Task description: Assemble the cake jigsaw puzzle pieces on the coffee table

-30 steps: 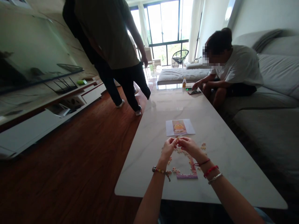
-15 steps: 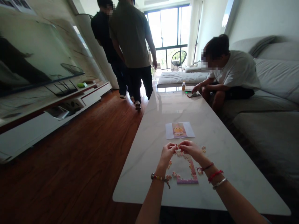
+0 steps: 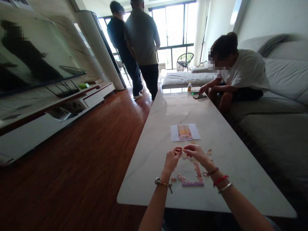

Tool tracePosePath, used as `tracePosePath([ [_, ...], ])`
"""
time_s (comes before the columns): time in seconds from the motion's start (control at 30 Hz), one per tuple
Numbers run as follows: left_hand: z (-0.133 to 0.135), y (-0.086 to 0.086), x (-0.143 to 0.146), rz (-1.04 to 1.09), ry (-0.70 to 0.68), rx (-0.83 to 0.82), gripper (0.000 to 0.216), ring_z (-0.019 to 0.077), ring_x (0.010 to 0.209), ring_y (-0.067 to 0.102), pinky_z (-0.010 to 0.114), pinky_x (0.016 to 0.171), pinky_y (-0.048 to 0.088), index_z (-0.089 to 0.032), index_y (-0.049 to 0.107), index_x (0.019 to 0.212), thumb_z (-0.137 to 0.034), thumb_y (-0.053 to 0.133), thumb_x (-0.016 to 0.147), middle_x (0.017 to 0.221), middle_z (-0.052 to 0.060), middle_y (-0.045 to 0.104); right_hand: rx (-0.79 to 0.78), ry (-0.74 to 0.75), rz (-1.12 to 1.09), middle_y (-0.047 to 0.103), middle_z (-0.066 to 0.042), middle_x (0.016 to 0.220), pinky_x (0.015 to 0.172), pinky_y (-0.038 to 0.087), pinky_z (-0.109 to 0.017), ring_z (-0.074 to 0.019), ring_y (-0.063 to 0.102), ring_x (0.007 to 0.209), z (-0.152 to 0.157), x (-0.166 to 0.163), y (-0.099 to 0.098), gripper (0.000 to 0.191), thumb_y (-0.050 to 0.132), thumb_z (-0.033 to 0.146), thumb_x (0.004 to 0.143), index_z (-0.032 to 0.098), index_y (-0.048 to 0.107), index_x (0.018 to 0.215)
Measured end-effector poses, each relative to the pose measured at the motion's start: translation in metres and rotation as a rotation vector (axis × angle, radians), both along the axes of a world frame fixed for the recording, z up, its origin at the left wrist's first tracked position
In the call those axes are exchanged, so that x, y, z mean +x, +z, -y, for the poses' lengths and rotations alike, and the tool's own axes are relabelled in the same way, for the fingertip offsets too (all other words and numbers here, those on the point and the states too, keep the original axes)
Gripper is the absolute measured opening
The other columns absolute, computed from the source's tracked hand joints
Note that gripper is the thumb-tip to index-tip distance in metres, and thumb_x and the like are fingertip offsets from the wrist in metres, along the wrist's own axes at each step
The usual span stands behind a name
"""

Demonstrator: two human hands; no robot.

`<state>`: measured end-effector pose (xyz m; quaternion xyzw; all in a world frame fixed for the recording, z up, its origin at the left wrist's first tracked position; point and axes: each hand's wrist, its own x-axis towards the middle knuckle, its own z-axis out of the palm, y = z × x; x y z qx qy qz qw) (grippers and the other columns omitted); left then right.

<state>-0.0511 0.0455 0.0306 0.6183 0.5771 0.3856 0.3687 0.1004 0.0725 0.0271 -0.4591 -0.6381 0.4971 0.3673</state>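
Grey sofa [image 3: 276,123]: set along the right; occupied by a seated person [image 3: 250,72] in a white top. White marbled table [image 3: 144,183]: placed lengthwise before the wearer. Two standing persons [image 3: 143,38]: seen beyond the table, at left. Printed sheet [image 3: 173,133]: laid flat on the table, a yellow figure shown. Jigsaw border [image 3: 192,184]: laid nearer than the sheet, purple along the bottom, pink up the right side, upper part partly hidden by the hands. Left hand [image 3: 173,158]: raised over the border, fingertips drawn together; whether anything is gripped cannot be told. Right hand [image 3: 196,152]: fingertips closed on a yellowish piece [image 3: 183,150], held just beside the left fingertips. Loose pieces [image 3: 209,151]: scattered right of the border, others at lower left.
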Motion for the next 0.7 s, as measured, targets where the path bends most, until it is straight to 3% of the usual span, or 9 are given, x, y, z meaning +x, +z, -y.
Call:
tracePosePath([
  [0.13,0.012,-0.013,-0.003,-0.117,-0.067,-0.003,0.014,0.0093,0.070,0.058,0.021,0.068,0.045,-0.021,0.061,0.085,-0.022,0.051,0.075,0.082,0.000,0.065,0.136,0.056,0.186,0.065,-0.003,0.066,0.054,0.042,-0.023,-0.0123,0.056,0.057,0.014,0.003,-0.015,0.022,0.058,0.030,0.069,0.014,0.065,0.082],
  [0.23,0.024,-0.027,-0.005,-0.238,-0.092,-0.008,0.024,0.0108,0.075,0.057,0.023,0.073,0.045,-0.022,0.057,0.098,-0.021,0.052,0.075,0.084,0.001,0.064,0.265,0.091,0.334,0.064,-0.003,0.066,0.056,0.040,-0.023,-0.0122,0.055,0.058,0.024,0.004,-0.029,0.016,0.055,0.027,0.074,0.016,0.066,0.076],
  [0.33,0.038,-0.041,-0.011,-0.445,0.007,0.003,0.041,0.0152,0.090,0.053,0.028,0.081,0.042,-0.023,0.049,0.112,-0.019,0.057,0.072,0.098,0.004,0.059,0.360,0.095,0.418,0.063,-0.004,0.071,0.059,0.041,-0.023,-0.0128,0.055,0.062,0.027,0.005,-0.042,0.017,0.051,0.025,0.078,0.016,0.065,0.077],
  [0.43,0.048,-0.053,-0.021,-0.611,0.098,0.007,0.033,0.0189,0.097,0.047,0.032,0.085,0.040,-0.022,0.054,0.106,-0.019,0.055,0.073,0.105,0.007,0.053,0.420,0.095,0.473,0.061,-0.006,0.079,0.065,0.042,-0.024,-0.0132,0.055,0.069,0.022,0.005,-0.054,0.017,0.049,0.023,0.080,0.016,0.064,0.079],
  [0.6,0.054,-0.057,-0.034,-0.685,0.252,0.030,0.026,0.0199,0.094,0.046,0.034,0.085,0.040,-0.019,0.058,0.101,-0.017,0.047,0.077,0.102,0.009,0.052,0.415,0.068,0.543,0.057,-0.005,0.078,0.065,0.042,-0.024,-0.0123,0.053,0.067,0.010,0.002,-0.069,0.017,0.049,0.022,0.080,0.017,0.065,0.077],
  [0.7,0.058,-0.055,-0.027,-0.663,0.196,0.120,0.027,0.0209,0.100,0.044,0.037,0.089,0.037,-0.020,0.056,0.104,-0.022,0.046,0.079,0.107,0.009,0.050,0.431,0.067,0.559,0.056,-0.005,0.079,0.067,0.041,-0.024,-0.0130,0.052,0.070,0.016,0.002,-0.074,0.016,0.049,0.022,0.080,0.018,0.065,0.078],
])
